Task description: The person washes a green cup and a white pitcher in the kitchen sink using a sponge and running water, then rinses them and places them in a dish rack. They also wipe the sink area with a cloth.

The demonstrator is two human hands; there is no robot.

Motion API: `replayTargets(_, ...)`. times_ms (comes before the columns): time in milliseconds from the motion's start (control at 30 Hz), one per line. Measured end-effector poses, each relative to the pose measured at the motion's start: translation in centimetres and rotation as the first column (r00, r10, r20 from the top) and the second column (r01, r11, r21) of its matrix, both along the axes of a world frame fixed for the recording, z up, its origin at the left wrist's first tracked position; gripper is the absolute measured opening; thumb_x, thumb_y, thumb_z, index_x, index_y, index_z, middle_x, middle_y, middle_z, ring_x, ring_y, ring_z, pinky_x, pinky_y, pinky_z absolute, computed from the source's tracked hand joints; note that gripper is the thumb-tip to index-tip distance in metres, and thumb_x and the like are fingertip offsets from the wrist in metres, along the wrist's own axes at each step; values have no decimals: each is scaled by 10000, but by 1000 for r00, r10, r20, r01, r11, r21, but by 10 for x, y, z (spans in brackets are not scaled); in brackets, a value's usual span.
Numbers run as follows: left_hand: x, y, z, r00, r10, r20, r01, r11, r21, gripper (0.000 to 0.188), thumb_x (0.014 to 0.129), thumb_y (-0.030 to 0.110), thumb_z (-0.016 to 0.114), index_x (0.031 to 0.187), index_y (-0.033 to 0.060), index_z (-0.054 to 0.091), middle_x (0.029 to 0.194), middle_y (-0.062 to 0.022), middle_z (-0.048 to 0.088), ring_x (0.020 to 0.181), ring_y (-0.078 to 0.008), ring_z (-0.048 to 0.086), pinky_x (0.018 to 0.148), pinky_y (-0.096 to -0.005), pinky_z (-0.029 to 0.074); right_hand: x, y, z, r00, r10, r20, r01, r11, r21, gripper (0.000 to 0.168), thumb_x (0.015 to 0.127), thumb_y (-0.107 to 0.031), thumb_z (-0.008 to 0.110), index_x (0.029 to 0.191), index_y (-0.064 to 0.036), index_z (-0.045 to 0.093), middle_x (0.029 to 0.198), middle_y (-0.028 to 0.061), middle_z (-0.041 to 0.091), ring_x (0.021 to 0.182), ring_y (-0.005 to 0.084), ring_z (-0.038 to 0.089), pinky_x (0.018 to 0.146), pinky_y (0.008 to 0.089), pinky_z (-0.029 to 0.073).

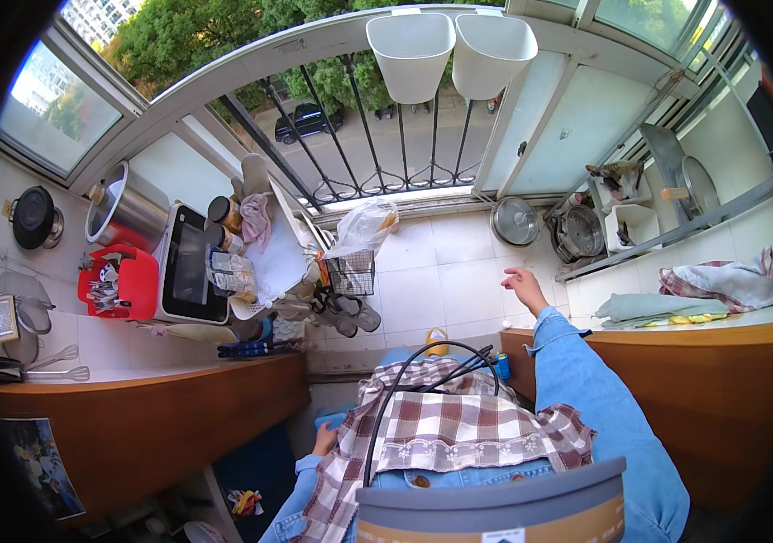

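My right hand (526,289) reaches forward from a denim sleeve above the white tiled floor (413,298), its fingers apart and nothing in them. Ahead of it, a round pan with a glass lid (515,221) stands on the tiles. My left hand (325,438) hangs low beside my checked apron (454,424), near a light blue item (333,415). The apron partly covers that hand, and whether it holds anything is unclear. Black cables (386,414) loop in front of my body.
Wooden-edged counters (183,394) flank me. On the left are a white appliance (189,265), a red utensil basket (135,271) and a steel pot (130,207). A wire basket (351,273) stands beside the floor area. White bins (410,58) hang on the railing; a metal rack (671,234) is right.
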State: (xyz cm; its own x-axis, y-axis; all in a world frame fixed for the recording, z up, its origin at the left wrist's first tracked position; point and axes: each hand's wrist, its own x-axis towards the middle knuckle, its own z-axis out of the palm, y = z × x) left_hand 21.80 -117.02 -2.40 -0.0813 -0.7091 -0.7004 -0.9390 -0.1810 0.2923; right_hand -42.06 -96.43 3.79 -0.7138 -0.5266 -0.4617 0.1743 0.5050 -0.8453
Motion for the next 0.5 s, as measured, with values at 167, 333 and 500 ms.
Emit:
replayTargets(167,-103,-72,58,953,117,-279,-40,963,268,339,883,206,553,1201,93,515,1127,-74,580,1006,-212,571,800,-392,454,-86,-107,96,975,71,-209,-132,946,-295,239,917,-145,478,1056,17,587,860,95,656,830,146,619,772,250,476)
replayTargets(333,-240,-144,104,905,130,-405,17,941,339,330,912,182,500,1232,102,493,1202,-47,546,1035,-167,556,829,-332,441,-153,-163,201,814,-61,-577,-121,955,-272,275,908,-237,514,1069,-32,603,1007,94,619,950,214,583,831,310,449)
replayTargets(500,-359,-199,113,811,48,-583,107,968,228,313,916,172,484,1215,86,510,1160,-35,575,999,-139,565,785,-289,443,-224,-212,250,180,-49,-982,-26,998,-54,263,811,-197,620,1058,-108,606,1101,54,561,1046,231,518,933,371,373)
